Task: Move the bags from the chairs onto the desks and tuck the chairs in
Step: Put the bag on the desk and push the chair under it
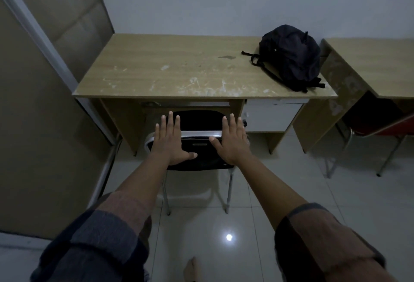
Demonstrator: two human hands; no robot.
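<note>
Both hands, left hand (169, 140) and right hand (233, 141), lie flat with each grip released on the back of the chair (198, 147), positioned to push it under the surface (179, 69). The backpack (291, 55) rests on that surface's right end.

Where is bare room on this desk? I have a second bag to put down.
The desk is bare from its left edge, by the partition, across to the backpack. The right end is crowded: the backpack and its straps fill it to the edge.
</note>
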